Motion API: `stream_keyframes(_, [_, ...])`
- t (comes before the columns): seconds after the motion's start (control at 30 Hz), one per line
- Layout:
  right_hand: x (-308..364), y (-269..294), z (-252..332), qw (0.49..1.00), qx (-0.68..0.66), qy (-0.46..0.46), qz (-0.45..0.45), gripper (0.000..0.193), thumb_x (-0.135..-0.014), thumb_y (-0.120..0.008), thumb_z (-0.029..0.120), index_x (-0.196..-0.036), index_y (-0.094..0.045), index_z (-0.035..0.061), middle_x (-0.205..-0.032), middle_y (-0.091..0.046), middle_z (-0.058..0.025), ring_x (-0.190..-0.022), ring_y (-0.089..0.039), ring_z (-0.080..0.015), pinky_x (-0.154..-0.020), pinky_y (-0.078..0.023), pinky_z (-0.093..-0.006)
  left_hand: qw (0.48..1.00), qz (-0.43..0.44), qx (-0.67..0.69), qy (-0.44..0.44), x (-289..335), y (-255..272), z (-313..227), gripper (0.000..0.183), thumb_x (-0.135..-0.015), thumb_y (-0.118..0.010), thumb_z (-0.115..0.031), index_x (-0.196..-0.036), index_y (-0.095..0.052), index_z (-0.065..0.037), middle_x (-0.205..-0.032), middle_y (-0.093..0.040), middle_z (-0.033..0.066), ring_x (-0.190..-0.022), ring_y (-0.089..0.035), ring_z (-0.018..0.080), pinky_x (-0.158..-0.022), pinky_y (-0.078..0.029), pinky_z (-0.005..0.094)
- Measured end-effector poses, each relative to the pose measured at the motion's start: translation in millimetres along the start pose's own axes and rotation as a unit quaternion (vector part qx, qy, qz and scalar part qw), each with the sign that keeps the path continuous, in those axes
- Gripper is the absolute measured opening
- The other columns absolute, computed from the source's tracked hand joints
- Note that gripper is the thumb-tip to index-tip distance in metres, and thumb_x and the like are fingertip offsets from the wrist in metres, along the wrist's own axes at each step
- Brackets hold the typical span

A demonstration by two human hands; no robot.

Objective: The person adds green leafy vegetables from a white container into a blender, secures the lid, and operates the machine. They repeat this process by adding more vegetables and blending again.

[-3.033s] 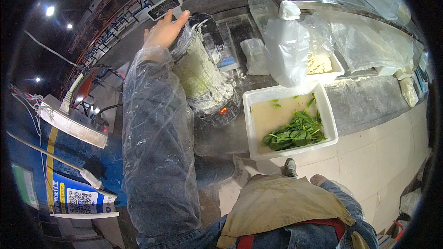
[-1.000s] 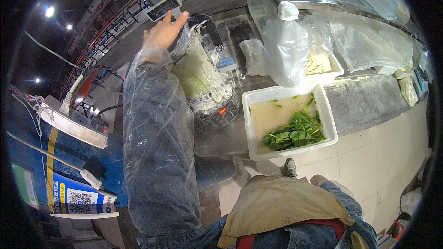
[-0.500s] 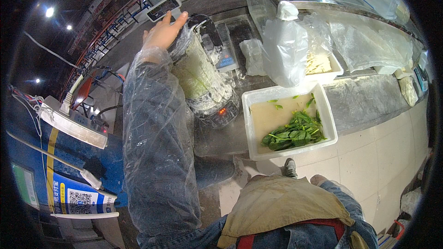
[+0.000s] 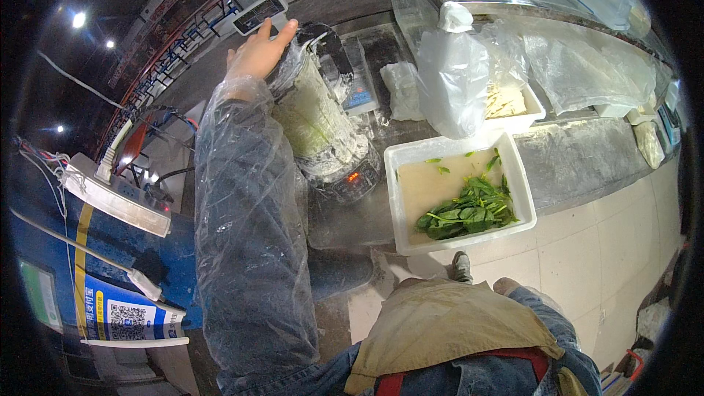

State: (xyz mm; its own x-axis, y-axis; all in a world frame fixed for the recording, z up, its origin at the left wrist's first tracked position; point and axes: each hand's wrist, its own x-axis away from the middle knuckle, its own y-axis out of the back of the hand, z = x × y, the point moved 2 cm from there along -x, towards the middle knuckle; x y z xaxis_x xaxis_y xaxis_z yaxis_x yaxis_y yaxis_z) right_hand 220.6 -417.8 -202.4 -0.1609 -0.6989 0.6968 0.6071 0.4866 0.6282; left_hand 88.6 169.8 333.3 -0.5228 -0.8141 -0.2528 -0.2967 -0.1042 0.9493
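My left hand (image 4: 260, 51), its fingers stretched apart, lies at the top of a blender (image 4: 315, 117), on or against its lid; the contact point is partly hidden. A clear plastic cover is pulled over my left sleeve. White powder or paste smears the blender jar, which has something pale green inside. Red lights glow on the blender's base (image 4: 356, 182). To the right, a white tub (image 4: 397, 209) holds cloudy water and green leaves (image 4: 469, 213). My right hand is out of view.
Behind the tub, a white plastic bag (image 4: 453, 81) stands beside another tray (image 4: 535, 108) of pale strips. A scale (image 4: 359, 77) sits behind the blender. At left are a power strip (image 4: 117, 194) with cords and a blue surface with a printed code sign (image 4: 132, 315).
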Motion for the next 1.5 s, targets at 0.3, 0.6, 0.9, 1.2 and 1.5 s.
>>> stream_keyframes(0.3, [-1.7, 0.3, -3.3, 0.995, -0.072, -0.058, 0.031, 0.018, -0.071, -0.051, 0.017, -0.074, -0.065, 0.0057, -0.082, -0.065, -0.0159, -0.075, -0.063, -0.0310, -0.066, -0.050, -0.0390, 1.000, -0.011, 0.001, -0.002, 1.9, 0.3, -1.3, 0.088, -0.079, -0.029, -0.074, -0.141, -0.027, -0.013, -0.139, -0.036, 0.0186, -0.132, -0.031, 0.0301, -0.109, -0.008, 0.0505])
stream_keyframes(0.6, [17.6, 25.0, 19.1, 0.994, -0.074, -0.076, 0.031, 0.023, -0.073, -0.053, 0.020, -0.084, -0.068, 0.0063, -0.093, -0.065, -0.0159, -0.090, -0.063, -0.0286, -0.076, -0.050, -0.0359, 1.000, -0.001, 0.005, 0.005, 4.9, 3.3, -3.7, 0.088, -0.079, -0.029, -0.073, -0.141, -0.027, -0.012, -0.139, -0.036, 0.0186, -0.132, -0.030, 0.0303, -0.109, -0.007, 0.0493])
stream_keyframes(0.9, [0.2, 1.9, 2.6, 0.969, -0.176, -0.168, 0.041, 0.026, -0.075, -0.053, 0.023, -0.090, -0.067, 0.0074, -0.101, -0.064, -0.0152, -0.099, -0.059, -0.0287, -0.085, -0.048, -0.0350, 1.000, 0.004, 0.011, 0.001, 4.9, 2.9, -3.2, 0.088, -0.079, -0.029, -0.074, -0.142, -0.026, -0.012, -0.139, -0.036, 0.0186, -0.132, -0.030, 0.0303, -0.109, -0.008, 0.0494])
stream_keyframes(1.2, [17.5, 24.6, 18.1, 0.971, -0.173, -0.160, 0.047, 0.025, -0.075, -0.054, 0.022, -0.089, -0.068, 0.0068, -0.099, -0.065, -0.0141, -0.096, -0.061, -0.0289, -0.084, -0.049, -0.0340, 1.000, 0.002, 0.009, 0.000, 2.8, 2.1, -2.4, 0.088, -0.079, -0.028, -0.074, -0.142, -0.026, -0.012, -0.139, -0.036, 0.0188, -0.132, -0.030, 0.0305, -0.109, -0.008, 0.0502])
stream_keyframes(1.5, [-18.8, -27.0, -23.5, 0.996, -0.072, -0.045, 0.039, 0.024, -0.075, -0.051, 0.021, -0.084, -0.068, 0.0071, -0.091, -0.065, -0.0153, -0.090, -0.062, -0.0296, -0.076, -0.050, -0.0354, 1.000, -0.005, 0.003, 0.001, 4.6, 3.5, -3.0, 0.088, -0.079, -0.029, -0.073, -0.142, -0.026, -0.012, -0.139, -0.035, 0.0187, -0.132, -0.030, 0.0306, -0.109, -0.008, 0.0499])
